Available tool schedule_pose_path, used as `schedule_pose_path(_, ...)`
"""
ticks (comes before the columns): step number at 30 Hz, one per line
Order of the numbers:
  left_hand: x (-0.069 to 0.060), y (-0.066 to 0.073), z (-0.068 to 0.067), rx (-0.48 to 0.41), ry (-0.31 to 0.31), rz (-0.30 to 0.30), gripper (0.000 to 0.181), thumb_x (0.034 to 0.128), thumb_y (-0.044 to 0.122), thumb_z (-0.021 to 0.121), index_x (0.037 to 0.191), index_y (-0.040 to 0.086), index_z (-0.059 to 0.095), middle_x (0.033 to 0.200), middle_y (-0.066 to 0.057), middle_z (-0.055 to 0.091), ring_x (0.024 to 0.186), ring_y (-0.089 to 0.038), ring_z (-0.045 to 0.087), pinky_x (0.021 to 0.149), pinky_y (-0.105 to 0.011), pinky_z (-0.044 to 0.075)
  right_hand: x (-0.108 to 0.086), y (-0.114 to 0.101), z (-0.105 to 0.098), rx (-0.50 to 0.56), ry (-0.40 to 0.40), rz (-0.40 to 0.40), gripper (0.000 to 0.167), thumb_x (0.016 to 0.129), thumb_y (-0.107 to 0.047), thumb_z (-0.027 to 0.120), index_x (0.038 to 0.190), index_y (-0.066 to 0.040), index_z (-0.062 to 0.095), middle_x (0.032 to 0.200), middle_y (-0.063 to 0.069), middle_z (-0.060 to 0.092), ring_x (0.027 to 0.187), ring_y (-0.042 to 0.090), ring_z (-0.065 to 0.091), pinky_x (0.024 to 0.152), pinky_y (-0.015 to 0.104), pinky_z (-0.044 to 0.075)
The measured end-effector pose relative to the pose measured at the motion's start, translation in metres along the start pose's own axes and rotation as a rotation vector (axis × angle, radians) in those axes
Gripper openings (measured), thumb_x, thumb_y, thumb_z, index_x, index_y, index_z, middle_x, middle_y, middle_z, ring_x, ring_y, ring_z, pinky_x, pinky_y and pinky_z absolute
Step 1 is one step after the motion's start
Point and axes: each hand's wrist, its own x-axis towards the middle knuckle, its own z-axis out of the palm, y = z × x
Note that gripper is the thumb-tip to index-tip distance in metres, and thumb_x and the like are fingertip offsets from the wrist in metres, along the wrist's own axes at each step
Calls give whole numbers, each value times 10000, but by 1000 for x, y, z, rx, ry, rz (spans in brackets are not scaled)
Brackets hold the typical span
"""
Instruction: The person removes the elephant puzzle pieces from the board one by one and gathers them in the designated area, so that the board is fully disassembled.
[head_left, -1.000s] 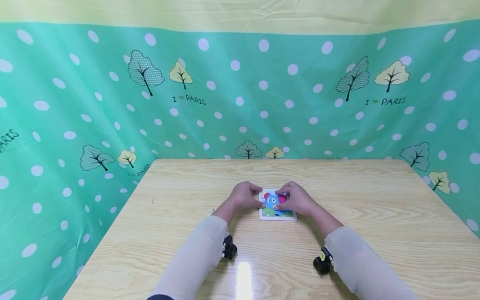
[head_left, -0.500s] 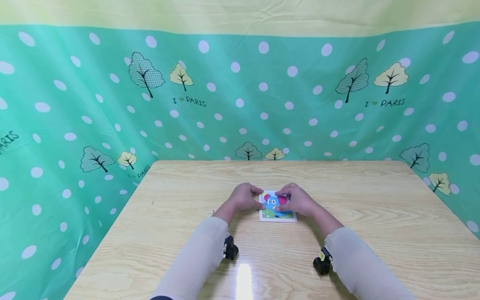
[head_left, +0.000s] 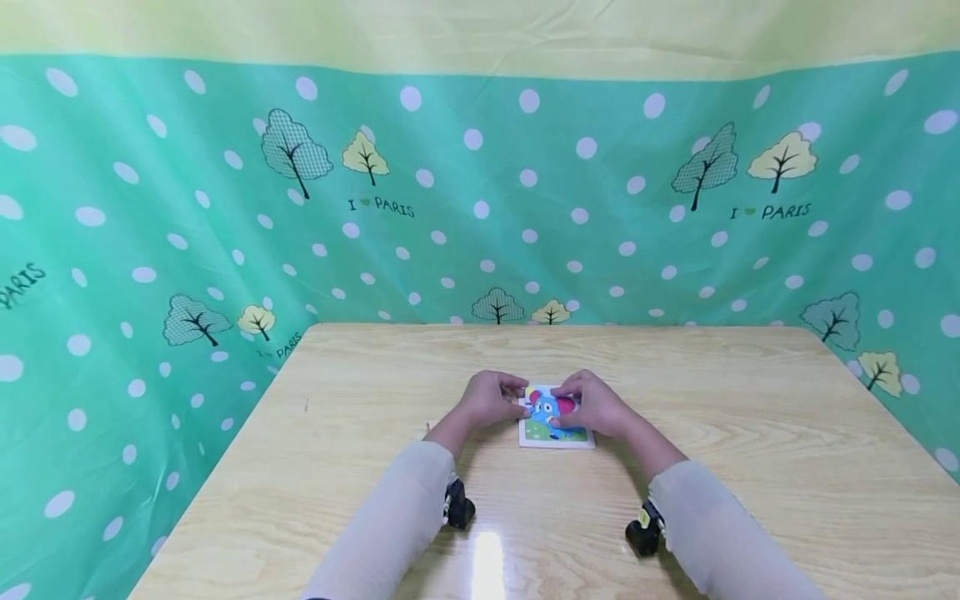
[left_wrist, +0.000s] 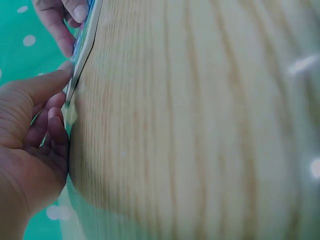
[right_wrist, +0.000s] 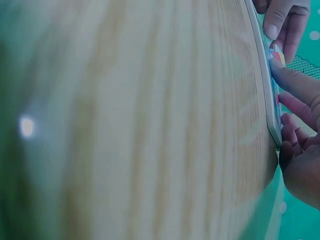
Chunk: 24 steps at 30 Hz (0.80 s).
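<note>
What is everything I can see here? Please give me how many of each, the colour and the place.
Elephant picture board: 1, white border, blue elephant, pink ears, green ground, on the table between the hands.
Table: 1, light wood grain, across the lower scene.
Backdrop cloth: green with white dots, yellow band on top, behind the table.
Printed trees: 10, five grey-green, five yellow, on the cloth.
Wrist cameras: 2, black, one at each wrist.
Sleeves: 2, pale grey, on both forearms.
Left hand: 1, bare, at the board's left side.
Right hand: 1, bare, at its right side.
</note>
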Motion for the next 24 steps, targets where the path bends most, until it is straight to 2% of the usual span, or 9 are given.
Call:
schedule_pose_path(4,-1,-1,1,-54,14,1,413,830,72,870,1220,43,739,941,24,717,841,-121,634,789,-255,551,-1,0,0,-4,3,-16,522,832,-172,895,1285,4,704,1257,146,551,1165,325,541,1088,520,425)
schedule_pose_path(13,-2,-7,6,-87,89,47,289,870,19,823,1150,12,748,867,20,717,795,-107,649,741,-243,558,-1,0,0,-13,1,-17,534,828,-184,900,1288,3,703,1260,144,550,1167,320,540,1088,517,427)
schedule_pose_path(24,-5,-16,5,-223,129,33,300,875,49,830,1162,11,749,888,-2,742,809,-118,678,736,-242,581,-1,-1,0,-24,-5,1,509,845,-185,886,1293,-21,709,1265,138,549,1195,333,537,1104,527,418)
